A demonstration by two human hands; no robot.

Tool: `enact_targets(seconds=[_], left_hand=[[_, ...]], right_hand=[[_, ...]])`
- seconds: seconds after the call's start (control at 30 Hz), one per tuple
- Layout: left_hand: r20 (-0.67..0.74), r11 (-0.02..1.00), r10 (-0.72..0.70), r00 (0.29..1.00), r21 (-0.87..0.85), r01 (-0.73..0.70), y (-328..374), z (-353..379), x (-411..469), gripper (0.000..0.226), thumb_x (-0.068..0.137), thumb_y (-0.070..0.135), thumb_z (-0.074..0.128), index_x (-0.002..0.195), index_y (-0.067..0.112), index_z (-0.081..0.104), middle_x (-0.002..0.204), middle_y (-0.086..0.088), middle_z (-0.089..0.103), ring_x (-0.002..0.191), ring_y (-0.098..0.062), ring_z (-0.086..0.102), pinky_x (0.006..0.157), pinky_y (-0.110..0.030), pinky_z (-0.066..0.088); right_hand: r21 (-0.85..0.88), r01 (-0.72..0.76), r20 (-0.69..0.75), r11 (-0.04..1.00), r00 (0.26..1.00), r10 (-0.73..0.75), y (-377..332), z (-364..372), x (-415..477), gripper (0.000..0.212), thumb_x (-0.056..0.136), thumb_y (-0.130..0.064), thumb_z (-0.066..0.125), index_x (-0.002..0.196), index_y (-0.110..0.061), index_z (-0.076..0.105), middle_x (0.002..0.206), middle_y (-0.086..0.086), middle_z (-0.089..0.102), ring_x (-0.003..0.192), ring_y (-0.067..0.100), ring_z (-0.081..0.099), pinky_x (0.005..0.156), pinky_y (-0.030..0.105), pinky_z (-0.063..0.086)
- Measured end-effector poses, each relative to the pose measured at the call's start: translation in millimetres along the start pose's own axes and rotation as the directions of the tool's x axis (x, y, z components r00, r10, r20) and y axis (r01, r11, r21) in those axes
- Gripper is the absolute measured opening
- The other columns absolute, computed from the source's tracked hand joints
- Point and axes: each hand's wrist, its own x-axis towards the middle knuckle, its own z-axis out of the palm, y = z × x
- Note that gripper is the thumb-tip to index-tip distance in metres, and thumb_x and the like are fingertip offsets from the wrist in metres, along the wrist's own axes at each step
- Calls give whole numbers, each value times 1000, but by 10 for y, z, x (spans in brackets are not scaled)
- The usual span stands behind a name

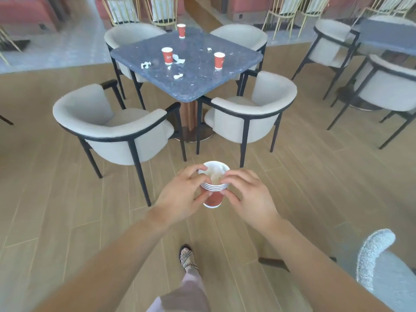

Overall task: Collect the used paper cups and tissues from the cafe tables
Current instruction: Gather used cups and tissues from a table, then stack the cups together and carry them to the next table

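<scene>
I hold a stack of several nested red paper cups (213,199) in front of me above the floor, with crumpled tissue inside the top one. My left hand (180,194) grips its left side and my right hand (249,194) its right side, fingertips on the rims. Ahead stands a dark speckled table (198,82). On it are three red paper cups: a far one (181,30), one at the left (167,55) and one at the right (219,60). Crumpled tissues lie around them, at the left (145,64), by the left cup (179,59), in the middle (178,76) and at the far right (209,49).
Four cream armchairs with black frames ring the table; the near left one (108,124) and near right one (249,115) stand between me and it, with a gap between them. Another table (387,34) with chairs is at the right. A fuzzy chair back (373,255) sits at my lower right.
</scene>
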Motion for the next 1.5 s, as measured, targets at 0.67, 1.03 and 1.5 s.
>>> enact_targets(seconds=[0.67, 1.03, 1.5], left_hand=[[-1, 1000, -19, 1000, -20, 19, -2324, -31, 3726, 17, 77, 7, 68, 93, 13, 67, 120, -5, 57, 98, -22, 62, 83, -27, 48], [2, 966, -250, 968, -69, 249, -3329, -3, 5410, 38, 81, 9, 61, 116, 23, 60, 135, 4, 45, 107, -11, 56, 75, -11, 36], [161, 952, -266, 950, -111, 285, -5074, 52, 7087, 54, 85, 12, 53, 134, 31, 40, 146, 9, 29, 122, -14, 47, 86, -29, 48]], right_hand=[[53, -69, 50, 996, 997, 66, 2174, 1487, 3666, 15, 75, -18, 75, 88, -19, 66, 99, -7, 64, 89, 16, 56, 68, 30, 50], [89, -18, 222, 996, 975, -2, 3300, 2170, 5651, 16, 71, -6, 77, 84, -11, 68, 91, 0, 66, 84, 25, 59, 71, 12, 33], [-15, -171, 277, 985, 946, 169, 4247, 3266, 7356, 12, 73, -12, 74, 82, -9, 66, 93, 2, 66, 91, 27, 59, 63, 34, 51]])
